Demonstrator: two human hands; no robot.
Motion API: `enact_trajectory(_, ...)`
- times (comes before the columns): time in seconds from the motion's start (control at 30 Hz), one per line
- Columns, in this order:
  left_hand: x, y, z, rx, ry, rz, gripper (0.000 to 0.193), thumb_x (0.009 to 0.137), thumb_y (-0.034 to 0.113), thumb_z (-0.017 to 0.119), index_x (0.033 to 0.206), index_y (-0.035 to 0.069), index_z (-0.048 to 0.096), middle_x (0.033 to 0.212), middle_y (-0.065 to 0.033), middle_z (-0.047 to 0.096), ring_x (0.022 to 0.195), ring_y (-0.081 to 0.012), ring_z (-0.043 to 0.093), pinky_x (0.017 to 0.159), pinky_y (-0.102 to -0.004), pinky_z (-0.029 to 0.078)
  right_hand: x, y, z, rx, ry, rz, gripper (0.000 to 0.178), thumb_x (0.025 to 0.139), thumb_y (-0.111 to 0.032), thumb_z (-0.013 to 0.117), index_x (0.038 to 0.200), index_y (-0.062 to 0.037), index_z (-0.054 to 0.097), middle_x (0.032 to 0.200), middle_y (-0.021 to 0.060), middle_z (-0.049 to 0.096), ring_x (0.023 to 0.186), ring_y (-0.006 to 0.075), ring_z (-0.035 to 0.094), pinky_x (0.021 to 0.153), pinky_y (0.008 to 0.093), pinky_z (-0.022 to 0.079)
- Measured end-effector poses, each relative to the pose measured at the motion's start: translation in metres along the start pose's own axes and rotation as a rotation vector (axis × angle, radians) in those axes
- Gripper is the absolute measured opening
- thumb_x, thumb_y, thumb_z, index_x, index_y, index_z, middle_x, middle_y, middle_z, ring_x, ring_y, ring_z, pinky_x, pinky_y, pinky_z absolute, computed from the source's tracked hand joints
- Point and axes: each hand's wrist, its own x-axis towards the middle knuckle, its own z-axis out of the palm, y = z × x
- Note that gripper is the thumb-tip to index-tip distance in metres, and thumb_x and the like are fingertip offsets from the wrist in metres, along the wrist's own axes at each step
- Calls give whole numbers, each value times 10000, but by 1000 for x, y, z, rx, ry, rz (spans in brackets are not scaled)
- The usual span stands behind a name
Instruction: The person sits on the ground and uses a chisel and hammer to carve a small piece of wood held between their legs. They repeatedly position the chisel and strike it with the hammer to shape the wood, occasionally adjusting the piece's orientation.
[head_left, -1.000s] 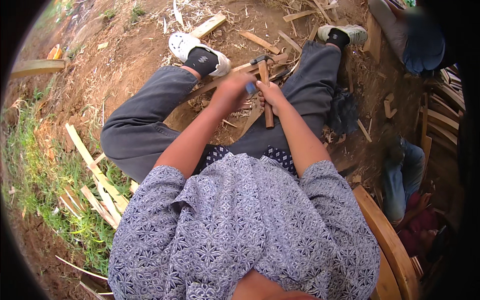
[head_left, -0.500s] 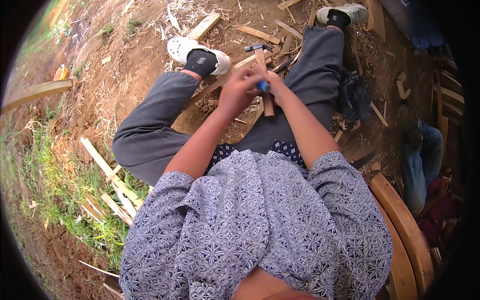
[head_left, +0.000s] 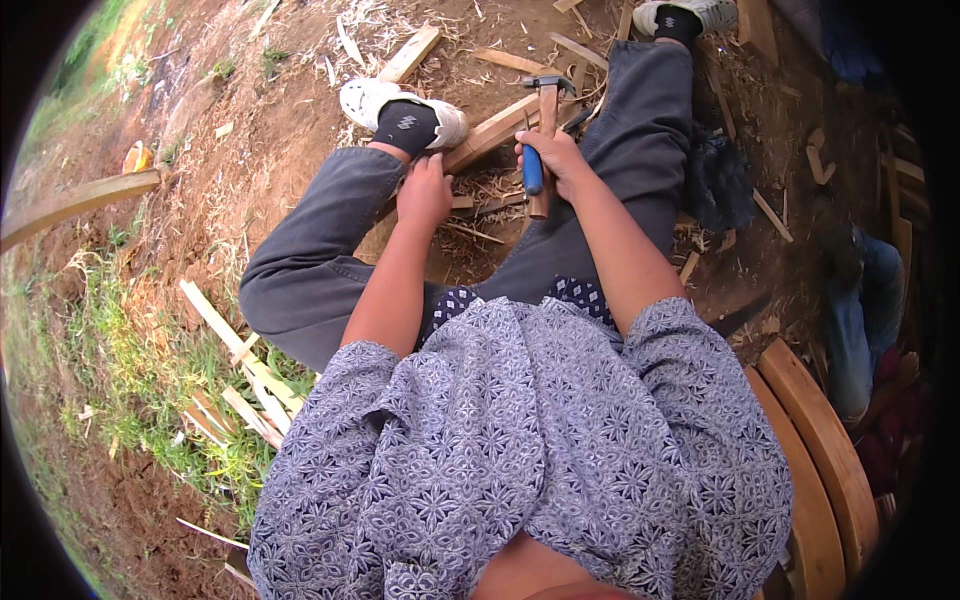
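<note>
My right hand [head_left: 557, 163], in front of my right thigh, is closed round a claw hammer [head_left: 548, 108] with a wooden handle. The same hand also grips a tool with a blue handle [head_left: 532, 172]; its thin shaft points away from me and its kind is unclear. My left hand [head_left: 425, 192] is closed over a wooden beam [head_left: 497, 132] beside my left ankle. The beam slants across the ground between my legs, touching my white left shoe [head_left: 400, 110]. Part of it is hidden under the hand and leg.
Wood offcuts [head_left: 410, 53] and shavings lie on the brown soil. Pale wood strips [head_left: 245, 355] rest on grass at the left. A dark cloth [head_left: 722, 180] lies beside my right leg. Curved wooden pieces [head_left: 822, 450] stand at the lower right, near another person's jeans-clad leg [head_left: 862, 320].
My hands have moved apart. The left has come down to the beam by my ankle; the right keeps the hammer and now holds the blue-handled tool alone.
</note>
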Motion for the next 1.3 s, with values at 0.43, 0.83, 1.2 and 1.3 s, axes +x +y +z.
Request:
enact_trajectory(0.43, 3, -4, -4, 39, -66, -28, 291, 818, 111, 735, 1104, 109, 688, 1086, -155, 668, 1019, -371, 669, 871, -484, 553, -3, -1, 2, -65, -33, -22, 263, 918, -226, 754, 1048, -49, 610, 875, 52, 685, 725, 132, 665, 637, 285, 561)
enact_trajectory(0.83, 19, 18, -2, 261, 111, 179, 349, 837, 46, 668, 1152, 160, 570, 1002, -92, 578, 1005, -315, 657, 765, -449, 563, -4, -1, 1, -48, -27, -27, 253, 930, -212, 761, 1034, -59, 588, 865, 51, 681, 696, 129, 665, 618, 273, 565)
enact_trajectory(1.2, 6, 4, 6, 102, -183, 59, 399, 935, 86, 623, 1309, 184, 524, 1123, -147, 625, 941, -389, 693, 772, -507, 575, 2, 4, -2, -126, -24, 6, 247, 925, -205, 757, 1055, -51, 614, 873, 58, 694, 756, 143, 673, 680, 302, 562)
enact_trajectory(1.3, 2, -5, 10, 48, -177, 77, 441, 932, 64, 604, 1346, 200, 535, 1105, -160, 641, 966, -405, 683, 799, -512, 568, 5, 5, 0, -159, -38, 6, 244, 927, -204, 754, 1058, -48, 620, 873, 56, 694, 754, 141, 670, 682, 305, 560)
